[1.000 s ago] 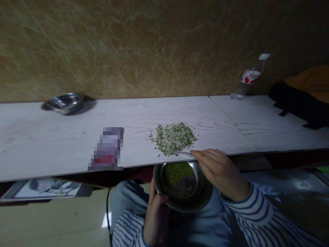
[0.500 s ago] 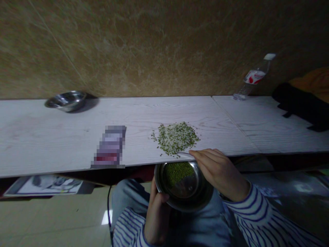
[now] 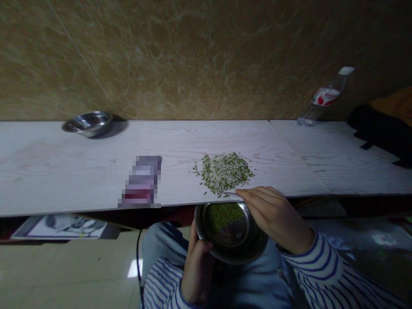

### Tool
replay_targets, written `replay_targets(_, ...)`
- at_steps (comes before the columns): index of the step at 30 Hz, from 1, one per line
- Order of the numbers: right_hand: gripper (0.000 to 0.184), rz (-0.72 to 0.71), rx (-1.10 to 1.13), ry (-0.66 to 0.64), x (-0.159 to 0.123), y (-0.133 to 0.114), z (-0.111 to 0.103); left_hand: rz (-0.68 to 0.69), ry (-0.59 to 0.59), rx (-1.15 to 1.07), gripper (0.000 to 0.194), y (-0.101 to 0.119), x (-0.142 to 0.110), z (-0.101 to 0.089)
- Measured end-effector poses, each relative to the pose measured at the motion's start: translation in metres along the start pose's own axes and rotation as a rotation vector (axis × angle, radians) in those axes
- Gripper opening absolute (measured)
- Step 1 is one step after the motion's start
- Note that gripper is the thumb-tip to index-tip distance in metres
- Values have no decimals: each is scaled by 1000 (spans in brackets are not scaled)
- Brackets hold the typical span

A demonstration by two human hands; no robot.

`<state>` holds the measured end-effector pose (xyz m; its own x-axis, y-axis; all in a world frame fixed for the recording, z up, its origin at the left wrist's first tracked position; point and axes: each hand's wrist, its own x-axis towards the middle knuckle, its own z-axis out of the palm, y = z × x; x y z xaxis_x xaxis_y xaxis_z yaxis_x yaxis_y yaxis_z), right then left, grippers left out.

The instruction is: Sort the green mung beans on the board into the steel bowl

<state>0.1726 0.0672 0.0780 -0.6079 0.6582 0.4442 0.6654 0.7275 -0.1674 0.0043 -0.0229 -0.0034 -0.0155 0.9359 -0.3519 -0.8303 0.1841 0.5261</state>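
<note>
My left hand (image 3: pixel 198 268) grips the left rim of a steel bowl (image 3: pixel 240 253), thumb on the edge. The bowl is tilted below the table's front edge, over my lap, and green mung beans (image 3: pixel 222 216) lie in its far side. Between the closed fingers of my right hand (image 3: pixel 273 214) is a slim, pointed metal tool that looks like tweezers (image 3: pixel 232 194). Its tip touches the near edge of a spread pile of mung beans mixed with white grains that look like rice (image 3: pixel 227 171). Whether the tip pinches a bean is too small to tell.
On the white table (image 3: pixel 180 137), a second steel bowl (image 3: pixel 88 124) stands at the back left. A blurred-out flat object (image 3: pixel 141 182) lies left of the pile. A plastic bottle (image 3: pixel 325 96) and dark cloth (image 3: pixel 383 128) are at the right. Drawers sit under the tabletop.
The view has shifted slightly, so the table things appear a little further right. Both hands, the bowl and the tweezers stay nearly in place, the tip still by the pile's near edge.
</note>
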Motion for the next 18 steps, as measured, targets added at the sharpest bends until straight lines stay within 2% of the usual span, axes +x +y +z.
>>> replay_targets(7,31,1,19,-6,2,-1,3,3,33,20,76,2,2,0)
replay_targets(14,31,4,36,-9,5,-1,5,48,-20,21,76,5,3,1)
replay_targets(18,29,-21,52,-24,6,-5,5,44,-6,32,77,5,3,1)
